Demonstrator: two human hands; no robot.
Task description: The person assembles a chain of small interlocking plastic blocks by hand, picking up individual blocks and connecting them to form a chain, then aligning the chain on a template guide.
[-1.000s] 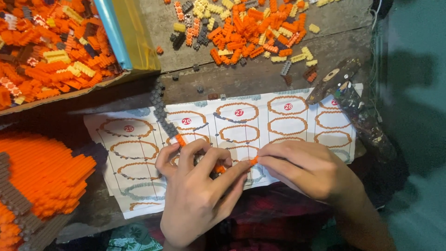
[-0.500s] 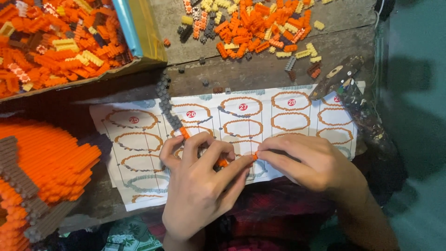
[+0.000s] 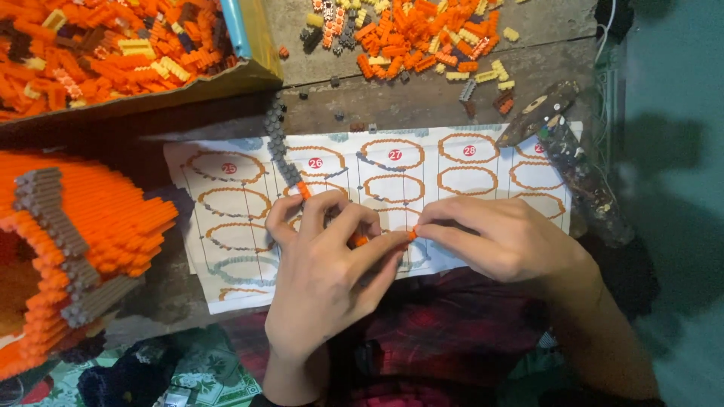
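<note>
Over the instruction sheet (image 3: 483,177), the left hand (image 3: 320,275) and right hand (image 3: 501,241) meet fingertip to fingertip, both pinching a curved brick strip (image 3: 290,175) of grey and orange, beside the orange model (image 3: 72,249).

hands (image 3: 324,271) on instruction sheet (image 3: 226,279) | brick model (image 3: 68,249) left | loose bricks (image 3: 422,38) behind

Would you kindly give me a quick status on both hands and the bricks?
Left hand and right hand pinching an orange and grey brick strip over the instruction sheet. Nothing blocking.
</note>
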